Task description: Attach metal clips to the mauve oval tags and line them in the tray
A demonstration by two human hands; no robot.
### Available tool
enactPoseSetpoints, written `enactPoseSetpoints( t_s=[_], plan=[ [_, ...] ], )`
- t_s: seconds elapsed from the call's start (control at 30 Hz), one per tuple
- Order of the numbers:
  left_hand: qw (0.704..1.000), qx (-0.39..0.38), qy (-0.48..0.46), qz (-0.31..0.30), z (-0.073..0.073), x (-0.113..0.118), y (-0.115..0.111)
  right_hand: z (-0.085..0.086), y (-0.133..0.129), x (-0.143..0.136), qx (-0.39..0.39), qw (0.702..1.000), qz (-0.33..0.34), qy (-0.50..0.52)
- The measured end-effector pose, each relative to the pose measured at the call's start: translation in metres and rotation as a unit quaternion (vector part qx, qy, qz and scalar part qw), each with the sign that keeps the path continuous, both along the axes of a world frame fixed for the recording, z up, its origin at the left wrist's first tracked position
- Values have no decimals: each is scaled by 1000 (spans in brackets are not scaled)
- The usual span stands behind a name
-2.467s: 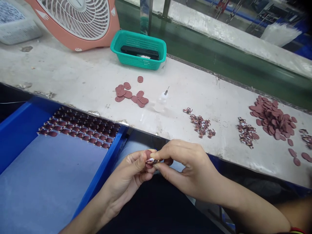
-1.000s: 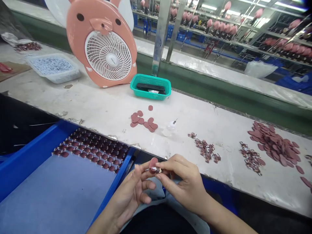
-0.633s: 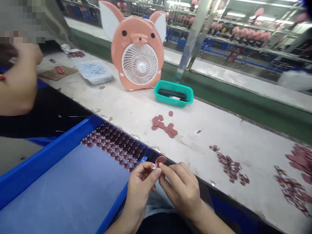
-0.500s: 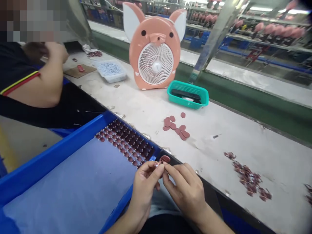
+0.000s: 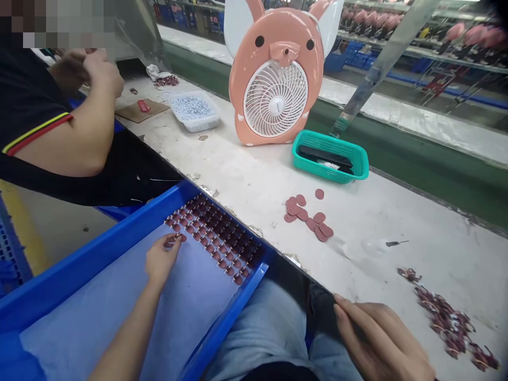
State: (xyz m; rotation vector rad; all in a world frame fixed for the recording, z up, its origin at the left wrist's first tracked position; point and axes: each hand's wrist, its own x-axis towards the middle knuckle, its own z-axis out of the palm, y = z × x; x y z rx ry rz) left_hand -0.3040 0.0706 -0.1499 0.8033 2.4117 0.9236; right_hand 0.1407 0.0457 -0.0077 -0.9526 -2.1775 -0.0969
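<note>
My left hand [image 5: 162, 259] is over the blue tray [image 5: 83, 251], its fingers pinching a small dark-red part with a round disc [image 5: 182, 238]. That part is at the near-left end of the rows of similar dark-red parts [image 5: 214, 233] lying on the tray's pale blue lining. My right hand [image 5: 384, 336] is by the table's near edge, fingers stretched out and nothing visible in them. Nearest to it on the table lies a loose pile of dark-red parts with thin wires [image 5: 444, 317]. Flat reddish oval discs [image 5: 305, 214] are scattered farther in.
A pink pig-shaped fan [image 5: 277, 79] stands on the white table [image 5: 254, 174]. Beside it are a green basket [image 5: 331, 156] holding dark items and a white tub of small pieces [image 5: 194, 111]. A thin tool [image 5: 397, 243] lies to the right. A co-worker's arm [image 5: 93, 121] is at left.
Both hands were together at the table edge, holding one small red part. The left has carried a part left to the tray rows; the right has moved away rightward. The view has shifted.
</note>
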Motion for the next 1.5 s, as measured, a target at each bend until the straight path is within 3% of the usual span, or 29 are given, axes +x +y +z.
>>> enactPoseSetpoints(
  t_s=[0.13,0.3,0.67,0.8,0.93,1.07,1.13,1.2,1.23,1.37,1.5],
  plan=[
    [992,-76,75,-63,-16,-27,10,-1,3,5,2,999,-32,-17],
    [981,-113,123,-97,-26,-34,17,-2,3,4,-1,999,-49,-19],
    [977,-125,136,-102,-31,-31,23,-5,4,9,-3,998,-61,-21],
    [980,-110,132,-95,-24,-31,22,-8,5,14,11,996,-85,-15],
    [984,-26,167,-58,-4,-11,17,-17,12,22,26,978,-195,64],
    [963,140,229,-29,26,55,15,-24,28,24,-81,925,-306,209],
    [945,213,238,-75,47,101,20,-25,40,21,-157,912,-314,215],
    [887,339,229,-213,74,145,32,-24,53,16,-215,899,-318,209],
    [864,361,218,-276,87,165,41,-23,59,14,-236,893,-319,211],
    [871,239,217,-369,129,214,88,-19,76,8,-276,886,-299,220],
    [868,189,208,-409,144,227,121,-16,72,7,-288,884,-269,252]
  ],
)
